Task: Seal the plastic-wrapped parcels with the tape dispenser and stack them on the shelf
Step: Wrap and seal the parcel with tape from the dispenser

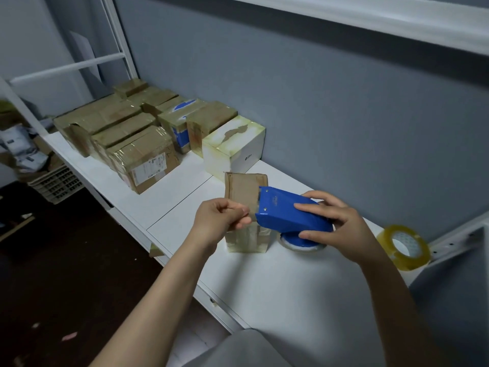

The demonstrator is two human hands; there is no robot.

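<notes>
A small brown cardboard parcel (243,192) wrapped in clear plastic stands upright on the white shelf (180,207). My right hand (336,221) grips the blue tape dispenser (285,210), whose front end lies against the parcel's right side. My left hand (219,215) pinches the clear tape end just left of the dispenser's mouth, in front of the parcel. Several taped parcels (127,133) are lined up at the far left of the shelf, with a white box (235,144) nearest.
A spare roll of clear tape (404,247) stands on edge at the shelf's right end, beside a white metal bracket (455,242). A grey wall runs behind. A plastic crate (55,184) and loose packages sit on the dark floor at the left.
</notes>
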